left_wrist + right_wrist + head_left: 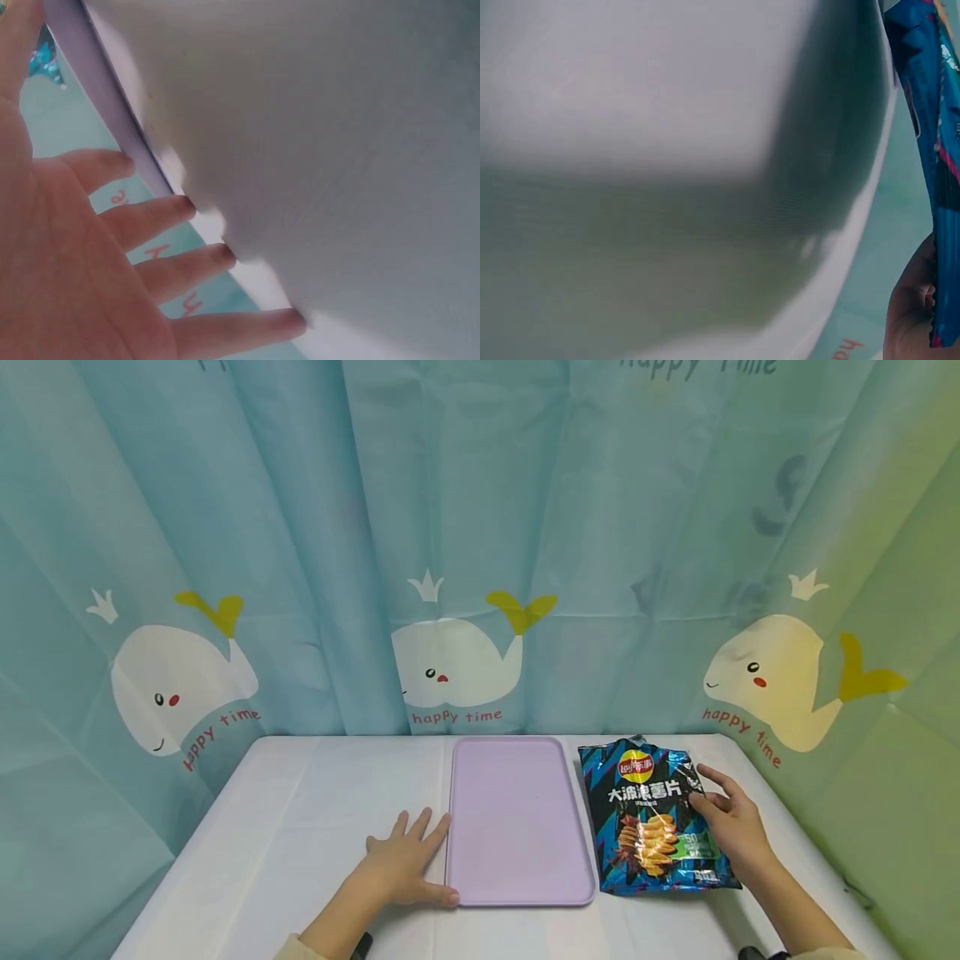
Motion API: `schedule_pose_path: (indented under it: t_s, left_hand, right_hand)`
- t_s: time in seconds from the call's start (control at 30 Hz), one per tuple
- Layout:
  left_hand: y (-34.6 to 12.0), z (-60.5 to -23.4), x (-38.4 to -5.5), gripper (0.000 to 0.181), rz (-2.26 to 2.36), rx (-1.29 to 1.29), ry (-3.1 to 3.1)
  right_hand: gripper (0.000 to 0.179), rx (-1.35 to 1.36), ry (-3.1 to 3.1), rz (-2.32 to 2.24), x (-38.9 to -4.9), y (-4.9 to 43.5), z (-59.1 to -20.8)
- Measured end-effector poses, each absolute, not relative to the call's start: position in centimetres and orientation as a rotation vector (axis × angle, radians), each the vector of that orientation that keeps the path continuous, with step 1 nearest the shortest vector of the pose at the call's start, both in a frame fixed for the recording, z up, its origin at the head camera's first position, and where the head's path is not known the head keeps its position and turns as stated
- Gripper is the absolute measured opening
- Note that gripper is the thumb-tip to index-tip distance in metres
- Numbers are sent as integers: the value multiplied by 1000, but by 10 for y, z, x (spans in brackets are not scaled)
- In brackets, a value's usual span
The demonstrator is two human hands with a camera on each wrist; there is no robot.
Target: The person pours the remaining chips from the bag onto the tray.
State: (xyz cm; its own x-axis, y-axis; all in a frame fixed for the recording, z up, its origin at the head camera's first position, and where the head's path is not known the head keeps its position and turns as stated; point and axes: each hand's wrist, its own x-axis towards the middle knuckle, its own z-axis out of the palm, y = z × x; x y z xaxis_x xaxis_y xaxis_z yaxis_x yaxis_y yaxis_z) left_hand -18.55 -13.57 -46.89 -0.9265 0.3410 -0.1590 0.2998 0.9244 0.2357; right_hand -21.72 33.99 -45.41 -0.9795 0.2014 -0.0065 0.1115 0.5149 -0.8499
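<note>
A flat lilac tray (pixel 517 827) lies on the white table. My left hand (pixel 405 864) rests at its left side with fingers spread and straight, the thumb touching the near left corner. In the left wrist view the fingertips meet the tabletop beside the tray's edge (pixel 114 105). To the right of the tray is a blue and black bag of potato chips (pixel 648 835), its printed front facing me. My right hand (pixel 738 831) grips the bag's right edge, thumb over the front. Fingers behind the bag are mostly hidden. The right wrist view shows the bag (pixel 946 195) side-on.
The white table (pixel 300 827) has rounded far corners. A blue-green curtain (pixel 465 527) printed with whales hangs right behind it and along both sides. Dark wrist straps (pixel 362 946) show at the bottom.
</note>
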Motion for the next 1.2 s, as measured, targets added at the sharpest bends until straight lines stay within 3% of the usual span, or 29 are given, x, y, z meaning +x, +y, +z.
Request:
schedule_pose_path:
  t_s: [0.37,0.7,1.2]
  left_hand:
    - [-137,-469,-188,116,325,474,2876]
    - [-137,-467,-186,115,341,446,2853]
    - [-137,-467,-187,113,347,429,2840]
  right_hand:
    - [50,60,-2440,1470,-212,322,-423]
    - [39,397,-2409,1134,-214,294,-397]
    - [42,805,-2390,886,-226,254,-365]
